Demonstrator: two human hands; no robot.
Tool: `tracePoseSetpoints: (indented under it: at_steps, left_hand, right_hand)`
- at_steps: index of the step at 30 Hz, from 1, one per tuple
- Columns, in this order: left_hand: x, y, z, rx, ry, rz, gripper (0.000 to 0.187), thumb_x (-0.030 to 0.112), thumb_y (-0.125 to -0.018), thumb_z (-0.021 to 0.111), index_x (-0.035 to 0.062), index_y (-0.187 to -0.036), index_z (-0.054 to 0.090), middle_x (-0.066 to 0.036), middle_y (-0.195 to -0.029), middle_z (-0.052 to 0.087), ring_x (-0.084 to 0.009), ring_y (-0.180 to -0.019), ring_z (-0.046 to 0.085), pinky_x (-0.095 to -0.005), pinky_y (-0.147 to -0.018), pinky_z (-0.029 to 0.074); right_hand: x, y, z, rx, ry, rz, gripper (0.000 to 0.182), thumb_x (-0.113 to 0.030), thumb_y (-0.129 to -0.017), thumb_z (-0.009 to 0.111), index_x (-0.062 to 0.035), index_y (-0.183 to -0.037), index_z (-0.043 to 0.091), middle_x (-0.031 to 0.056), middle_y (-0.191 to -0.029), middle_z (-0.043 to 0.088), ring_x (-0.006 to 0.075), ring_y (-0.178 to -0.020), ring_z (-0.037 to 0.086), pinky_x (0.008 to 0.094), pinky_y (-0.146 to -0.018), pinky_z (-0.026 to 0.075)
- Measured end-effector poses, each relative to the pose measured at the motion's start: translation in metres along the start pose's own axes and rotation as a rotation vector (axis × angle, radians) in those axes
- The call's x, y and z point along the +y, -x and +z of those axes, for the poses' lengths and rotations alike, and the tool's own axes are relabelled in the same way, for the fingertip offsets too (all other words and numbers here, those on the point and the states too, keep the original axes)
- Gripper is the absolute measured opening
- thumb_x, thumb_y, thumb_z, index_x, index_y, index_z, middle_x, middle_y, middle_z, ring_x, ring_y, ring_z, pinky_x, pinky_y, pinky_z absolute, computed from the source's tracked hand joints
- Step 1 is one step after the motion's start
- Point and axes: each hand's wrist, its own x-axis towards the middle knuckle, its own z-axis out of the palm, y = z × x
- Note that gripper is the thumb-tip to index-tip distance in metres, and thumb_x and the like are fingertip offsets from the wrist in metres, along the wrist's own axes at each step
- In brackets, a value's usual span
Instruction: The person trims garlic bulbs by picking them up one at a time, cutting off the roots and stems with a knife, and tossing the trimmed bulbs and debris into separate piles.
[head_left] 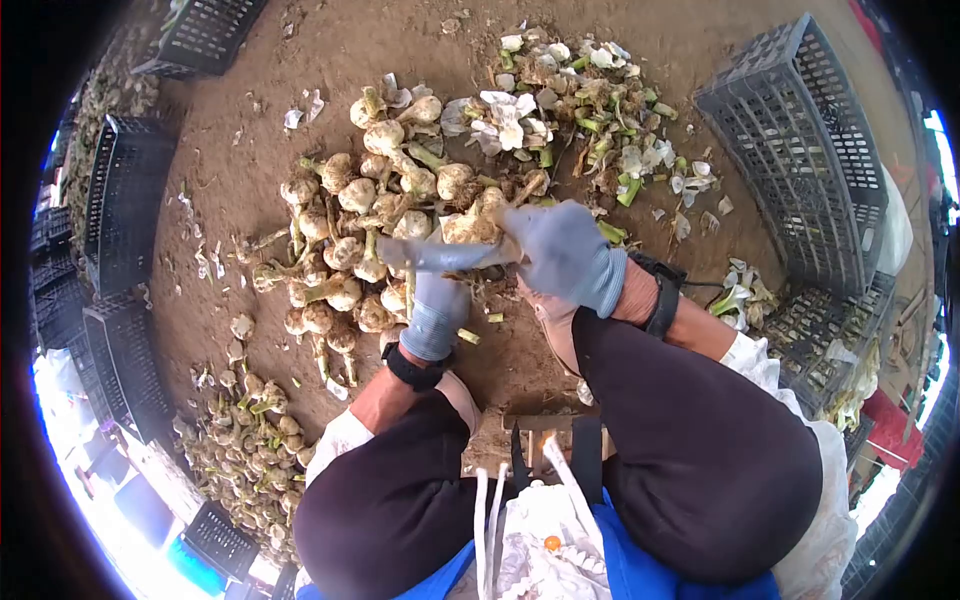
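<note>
My right hand (pixel 572 258), in a grey-blue glove, is closed round a knife. Its broad, motion-blurred blade (pixel 440 256) points left across the front of a heap of garlic bulbs (pixel 390 190) with stems. Just below the blade is my gloved left hand (pixel 440 308); the blade and blur hide its fingers, so I cannot make out what it holds. Behind the blade, close to my right hand, sits a larger garlic bulb (pixel 474 226). Small pieces of cut green stem (pixel 468 337) lie near my left hand.
Peeled skins and stem trimmings (pixel 600 110) are piled at the back right. A black plastic crate (pixel 800 150) stands tilted at the right, with another crate (pixel 130 200) among several at the left. More garlic (pixel 250 450) covers the ground at lower left.
</note>
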Motion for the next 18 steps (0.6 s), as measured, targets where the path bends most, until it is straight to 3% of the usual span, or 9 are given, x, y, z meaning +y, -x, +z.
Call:
tracePoseSetpoints:
  at_steps: [3,5,6,10,12,14,15,17,18]
  left_hand:
    - [0.002,0.003,-0.002,-0.127,-0.173,0.059,0.039,-0.007,-0.072,0.044,-0.0035,-0.111,0.05,-0.016,-0.093,0.062,-0.0294,-0.092,0.059,-0.0384,-0.083,0.046]
    - [0.006,0.011,0.004,0.184,-0.151,0.306,0.033,-0.005,-0.077,0.047,-0.0014,-0.109,0.052,-0.012,-0.09,0.062,-0.0249,-0.086,0.061,-0.0368,-0.079,0.049]
    - [0.022,0.007,0.012,0.247,0.664,-0.183,0.027,0.0,-0.082,0.05,0.0004,-0.109,0.051,-0.008,-0.088,0.061,-0.0188,-0.082,0.062,-0.0297,-0.073,0.051]
    - [0.048,0.001,-0.01,0.102,0.958,-0.104,0.017,0.003,-0.085,0.055,-0.0005,-0.101,0.059,-0.005,-0.092,0.064,-0.0097,-0.081,0.061,-0.022,-0.07,0.051]
    - [0.032,-0.007,0.001,0.184,0.367,0.051,0.03,-0.003,-0.071,0.061,0.0029,-0.1,0.06,-0.006,-0.082,0.063,-0.0156,-0.08,0.062,-0.0275,-0.069,0.049]
    - [0.03,-0.023,0.002,0.13,-0.458,0.368,0.039,-0.002,-0.058,0.06,0.0078,-0.095,0.061,-0.007,-0.072,0.058,-0.0266,-0.074,0.059,-0.0359,-0.064,0.047]
    - [0.046,-0.025,0.001,0.079,-0.611,0.403,0.019,0.006,-0.068,0.065,0.0063,-0.087,0.063,-0.012,-0.082,0.059,-0.0301,-0.076,0.057,-0.0393,-0.067,0.044]
    - [0.059,-0.029,-0.007,0.157,-0.812,0.536,0.041,0.0,-0.061,0.061,0.0084,-0.101,0.058,-0.009,-0.092,0.056,-0.0258,-0.08,0.058,-0.0354,-0.066,0.048]
    - [0.056,-0.029,-0.008,0.268,-0.397,0.436,0.043,0.0,-0.065,0.061,0.0061,-0.106,0.056,-0.009,-0.098,0.056,-0.0233,-0.084,0.059,-0.0338,-0.07,0.049]
  right_hand:
    - [0.006,0.0,0.0,0.003,-0.044,-0.012,0.021,-0.014,-0.064,0.062,-0.006,-0.08,0.052,0.0111,-0.073,0.057,0.0297,-0.067,0.061,0.0395,-0.057,0.049]
    - [0.013,0.005,0.004,0.087,-0.088,-0.048,0.017,-0.012,-0.065,0.061,-0.0054,-0.078,0.052,0.0119,-0.072,0.057,0.0311,-0.065,0.059,0.0406,-0.056,0.048]
    - [0.025,0.014,0.007,0.05,-0.116,0.049,0.017,-0.012,-0.067,0.06,-0.004,-0.081,0.055,0.0127,-0.075,0.059,0.0309,-0.066,0.06,0.0397,-0.058,0.049]
    - [0.093,0.052,0.004,0.06,-0.016,0.306,0.027,-0.016,-0.075,0.06,0.0008,-0.095,0.064,0.0153,-0.09,0.065,0.0256,-0.073,0.065,0.0348,-0.064,0.053]
    - [0.071,0.047,-0.026,0.027,-0.304,0.659,0.033,-0.024,-0.082,0.059,0.0031,-0.1,0.064,0.0161,-0.099,0.065,0.0216,-0.079,0.066,0.0305,-0.069,0.053]
    - [0.028,0.023,-0.02,0.0,-0.639,0.278,0.05,-0.04,-0.085,0.058,0.0055,-0.107,0.059,0.0173,-0.101,0.065,0.0279,-0.088,0.065,0.0331,-0.074,0.052]
    - [0.01,0.012,-0.01,-0.065,-0.733,0.219,0.049,-0.037,-0.085,0.06,0.0055,-0.109,0.057,0.0165,-0.098,0.066,0.0283,-0.086,0.065,0.0344,-0.072,0.052]
    - [0.009,0.009,0.012,0.142,-0.464,0.093,0.042,-0.033,-0.087,0.06,0.003,-0.107,0.059,0.0116,-0.089,0.067,0.021,-0.073,0.064,0.0305,-0.063,0.051]
    - [0.013,0.005,0.012,0.037,-0.88,0.408,0.04,-0.033,-0.087,0.06,0.0013,-0.107,0.06,0.0089,-0.084,0.066,0.016,-0.07,0.062,0.0275,-0.061,0.05]
